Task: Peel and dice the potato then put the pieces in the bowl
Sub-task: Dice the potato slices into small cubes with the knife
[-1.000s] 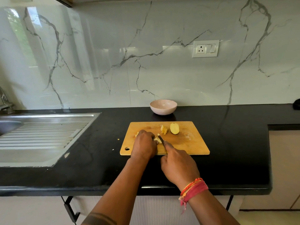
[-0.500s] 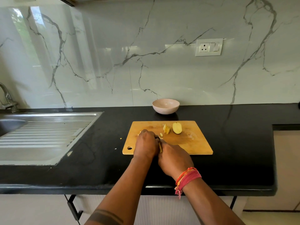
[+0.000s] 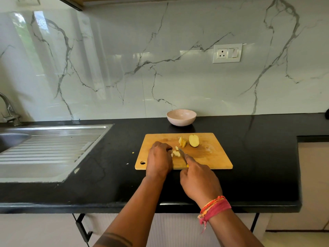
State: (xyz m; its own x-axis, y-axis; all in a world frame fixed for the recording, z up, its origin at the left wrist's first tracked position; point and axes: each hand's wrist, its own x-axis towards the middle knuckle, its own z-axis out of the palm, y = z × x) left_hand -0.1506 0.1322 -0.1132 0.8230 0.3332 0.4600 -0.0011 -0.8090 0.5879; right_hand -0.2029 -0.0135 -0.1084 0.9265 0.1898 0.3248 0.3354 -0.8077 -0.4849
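Head view: cutting board (image 3: pixel 210 157) near counter (image 3: pixel 106 175) edge, apparently.

Between the cutting board (image 3: pixel 210 157) and the bowl (image 3: pixel 181 117) lay a bare strip of table (image 3: pixel 258 157). The board's right half was open; a potato half (image 3: pixel 193 140) and slices (image 3: pixel 182 141) blocked its far middle. The sink (image 3: pixel 44 150) bounded the left.

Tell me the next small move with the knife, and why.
Probably another downward cut: the right hand holds the small knife beside pale potato pieces pinned by the left hand on the wooden cutting board.
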